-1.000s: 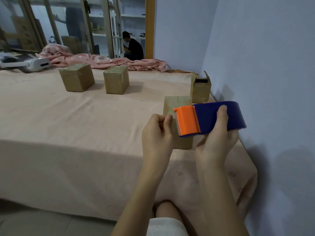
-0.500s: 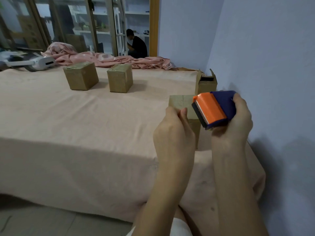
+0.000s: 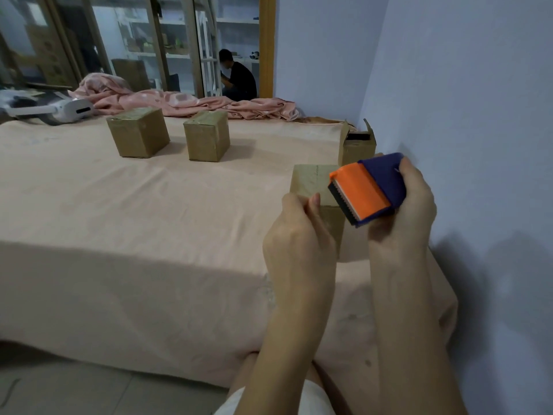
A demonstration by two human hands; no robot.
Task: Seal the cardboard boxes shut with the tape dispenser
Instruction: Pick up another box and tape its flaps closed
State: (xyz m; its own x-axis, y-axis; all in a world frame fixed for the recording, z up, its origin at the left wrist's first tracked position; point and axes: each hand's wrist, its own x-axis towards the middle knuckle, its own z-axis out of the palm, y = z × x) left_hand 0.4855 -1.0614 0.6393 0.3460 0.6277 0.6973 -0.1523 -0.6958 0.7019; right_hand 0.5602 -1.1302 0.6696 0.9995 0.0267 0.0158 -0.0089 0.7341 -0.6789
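- Left hand [image 3: 299,235]: fingers are curled, pinched at the near top edge of the small brown cardboard box [image 3: 311,182], at 3 o'clock on the bed.
- Blue-and-orange plastic tape dispenser [image 3: 369,188]: gripped by the right hand [image 3: 410,205]; since a second ago it has been tilted blade-down toward the box, so taping is judged imminent.

A big bed [image 3: 119,235] has a peach sheet on it. A pink blanket [image 3: 185,104] lies bunched up at the far side. A white gadget [image 3: 70,110] sits near it. A person [image 3: 239,77] sits far behind glass doors [image 3: 125,46].

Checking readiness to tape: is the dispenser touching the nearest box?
Cannot tell. In the head view the tape dispenser, held by the right hand, overlaps the nearest box.
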